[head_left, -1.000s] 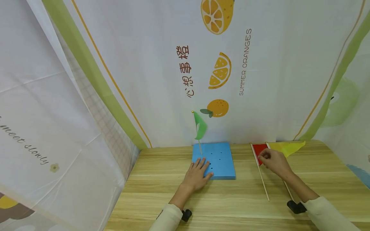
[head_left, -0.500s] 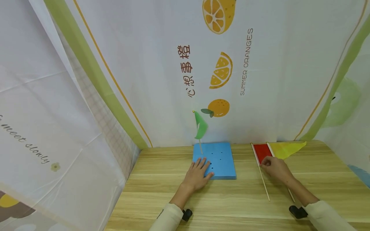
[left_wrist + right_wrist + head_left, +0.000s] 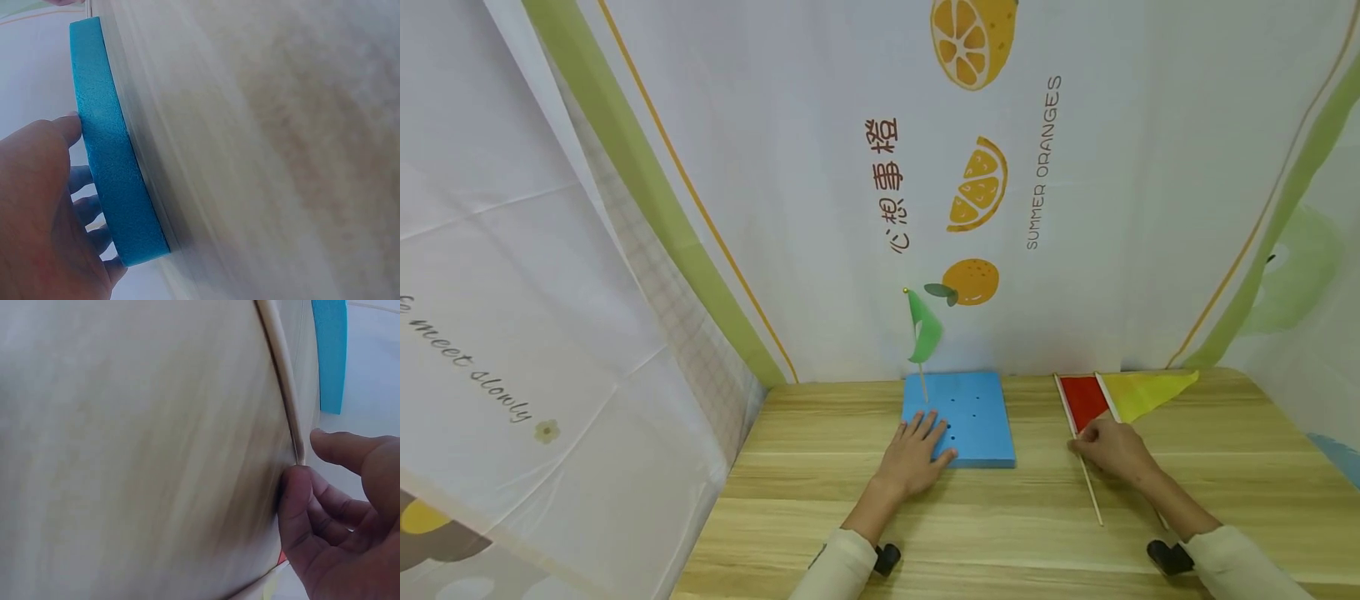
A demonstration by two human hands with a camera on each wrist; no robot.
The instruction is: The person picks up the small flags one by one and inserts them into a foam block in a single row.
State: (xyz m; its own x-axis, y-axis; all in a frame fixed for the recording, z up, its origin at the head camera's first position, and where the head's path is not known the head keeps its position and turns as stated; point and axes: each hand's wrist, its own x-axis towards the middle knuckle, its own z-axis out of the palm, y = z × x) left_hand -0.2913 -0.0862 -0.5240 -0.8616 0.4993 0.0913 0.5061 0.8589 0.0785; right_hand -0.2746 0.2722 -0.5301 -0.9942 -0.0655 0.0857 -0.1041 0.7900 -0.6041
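My left hand [image 3: 912, 457] lies spread over the near left part of a blue foam block [image 3: 973, 429] with small holes. In the left wrist view the thumb [image 3: 70, 128] rests at the block's edge. A small green flag [image 3: 925, 329] stands upright on its stick at the block's back left. My right hand [image 3: 1116, 450] is at the stick of a red flag [image 3: 1082, 400] lying on the table, just below its cloth. In the right wrist view bent fingertips [image 3: 297, 484] meet the wooden stick [image 3: 284, 375], and the thumb [image 3: 331, 445] stands apart from them.
A yellow pennant flag [image 3: 1150, 392] lies right of the red one, its stick partly under my right hand and forearm. The wooden table [image 3: 1000, 533] ends at a white printed curtain [image 3: 805, 250] behind, with more curtain at both sides.
My right hand has moved down from the red cloth to the stick below it, uncovering more of the flag. The left hand stays on the block.
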